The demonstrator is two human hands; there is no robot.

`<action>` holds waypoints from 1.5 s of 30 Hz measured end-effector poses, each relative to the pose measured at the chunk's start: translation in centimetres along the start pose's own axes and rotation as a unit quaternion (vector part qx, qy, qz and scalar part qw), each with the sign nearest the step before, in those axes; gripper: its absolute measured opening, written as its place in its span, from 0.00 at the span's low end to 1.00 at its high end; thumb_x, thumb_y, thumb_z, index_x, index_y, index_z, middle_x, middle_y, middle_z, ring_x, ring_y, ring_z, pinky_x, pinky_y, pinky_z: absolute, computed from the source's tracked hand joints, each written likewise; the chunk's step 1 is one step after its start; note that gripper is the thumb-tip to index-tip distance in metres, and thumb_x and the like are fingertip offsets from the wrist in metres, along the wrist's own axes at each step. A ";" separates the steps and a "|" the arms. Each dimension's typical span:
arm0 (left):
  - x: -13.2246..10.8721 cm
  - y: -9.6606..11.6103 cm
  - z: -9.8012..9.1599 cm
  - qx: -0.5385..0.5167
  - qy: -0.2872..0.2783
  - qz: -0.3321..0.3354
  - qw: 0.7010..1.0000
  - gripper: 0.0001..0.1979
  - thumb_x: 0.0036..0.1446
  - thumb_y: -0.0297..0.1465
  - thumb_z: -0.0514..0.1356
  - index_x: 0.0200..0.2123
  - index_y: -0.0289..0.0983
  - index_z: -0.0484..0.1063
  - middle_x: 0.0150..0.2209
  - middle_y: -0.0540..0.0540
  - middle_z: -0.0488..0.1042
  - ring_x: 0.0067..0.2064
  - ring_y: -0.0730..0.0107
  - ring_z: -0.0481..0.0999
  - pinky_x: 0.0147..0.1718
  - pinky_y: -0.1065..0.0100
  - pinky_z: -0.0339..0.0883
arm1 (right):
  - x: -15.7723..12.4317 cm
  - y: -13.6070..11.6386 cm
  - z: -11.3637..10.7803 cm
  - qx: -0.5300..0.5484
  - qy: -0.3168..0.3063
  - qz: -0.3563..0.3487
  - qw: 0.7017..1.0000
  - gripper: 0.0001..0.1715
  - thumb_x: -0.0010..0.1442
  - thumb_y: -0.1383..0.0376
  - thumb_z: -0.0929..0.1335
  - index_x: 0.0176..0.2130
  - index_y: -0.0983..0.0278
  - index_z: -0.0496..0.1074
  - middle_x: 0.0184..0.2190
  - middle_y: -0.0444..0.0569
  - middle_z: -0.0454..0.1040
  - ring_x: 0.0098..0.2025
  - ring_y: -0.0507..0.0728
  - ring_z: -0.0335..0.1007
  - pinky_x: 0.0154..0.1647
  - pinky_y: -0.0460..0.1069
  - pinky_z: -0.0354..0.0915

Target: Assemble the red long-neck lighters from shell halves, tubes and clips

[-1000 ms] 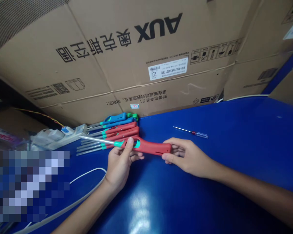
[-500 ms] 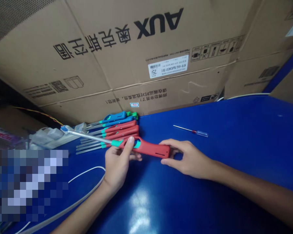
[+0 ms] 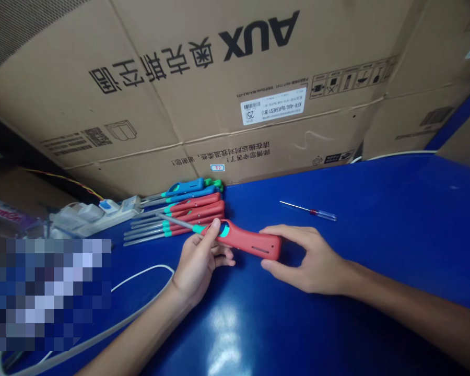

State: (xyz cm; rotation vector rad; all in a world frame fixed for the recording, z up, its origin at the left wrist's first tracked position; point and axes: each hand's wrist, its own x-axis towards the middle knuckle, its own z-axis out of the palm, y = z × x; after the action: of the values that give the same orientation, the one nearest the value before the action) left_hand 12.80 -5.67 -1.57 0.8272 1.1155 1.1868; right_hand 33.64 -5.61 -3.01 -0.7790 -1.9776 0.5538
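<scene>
My left hand (image 3: 198, 263) grips the middle of a red long-nozzle gas lighter (image 3: 246, 241) with teal trim, its thumb on top. The lighter's thin metal nozzle (image 3: 178, 222) points left over a row of several similar red and blue lighters (image 3: 191, 209), and I cannot tell if it touches them. My right hand (image 3: 303, 258) is spread around the lighter's rear end, with the fingers above it and the thumb below. It does not clearly grip it. A small screwdriver (image 3: 309, 210) with a clear handle lies to the right.
The blue tabletop (image 3: 391, 193) ends against a large AUX cardboard box (image 3: 196, 89). A white power strip (image 3: 117, 208) sits at the left, and a white cable (image 3: 141, 297) runs along the lower left. A blurred patch hides the lower-left corner.
The lighter's nozzle has swung and now looks shorter, its tip closer to my left hand. The lighter shifted slightly right, and my right hand's fingers have spread wider around its rear end.
</scene>
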 end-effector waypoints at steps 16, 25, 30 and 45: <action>-0.7 -0.8 -0.1 0.166 -0.099 0.118 0.974 0.19 0.52 0.44 0.65 0.29 0.31 0.72 0.23 0.47 0.76 0.24 0.71 0.76 0.27 0.71 0.72 | -0.9 -0.1 0.8 -0.092 -0.124 -0.016 0.988 0.31 0.56 0.69 0.65 0.59 0.61 0.60 0.44 0.49 0.73 0.43 0.55 0.71 0.44 0.49 0.66; -0.8 -1.0 0.0 0.260 -0.160 0.099 0.947 0.25 0.54 0.50 0.61 0.21 0.32 0.71 0.18 0.47 0.72 0.20 0.74 0.71 0.23 0.74 0.67 | -1.1 -0.3 1.6 -0.276 -0.203 0.038 0.939 0.32 0.62 0.66 0.61 0.64 0.53 0.56 0.33 0.45 0.71 0.26 0.54 0.68 0.27 0.49 0.54; -0.8 -0.9 0.0 0.266 -0.174 0.095 0.944 0.26 0.56 0.50 0.59 0.20 0.32 0.70 0.17 0.47 0.71 0.20 0.74 0.70 0.23 0.73 0.65 | -0.7 -0.1 1.1 -0.307 -0.231 0.025 0.923 0.34 0.62 0.69 0.61 0.65 0.51 0.52 0.35 0.45 0.72 0.25 0.53 0.67 0.27 0.48 0.50; -1.2 -1.1 0.4 0.260 -0.177 0.064 0.947 0.27 0.55 0.52 0.59 0.18 0.33 0.69 0.16 0.48 0.69 0.19 0.75 0.67 0.22 0.73 0.62 | -0.5 0.3 1.2 -0.331 -0.249 0.019 0.910 0.29 0.57 0.74 0.61 0.57 0.59 0.63 0.35 0.47 0.76 0.28 0.55 0.72 0.26 0.48 0.52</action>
State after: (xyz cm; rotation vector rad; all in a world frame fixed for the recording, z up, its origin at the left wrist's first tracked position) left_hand 13.54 -7.05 -2.26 1.4762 1.0953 0.8019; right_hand 32.93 -5.80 -4.07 -1.1712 -2.6837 0.0776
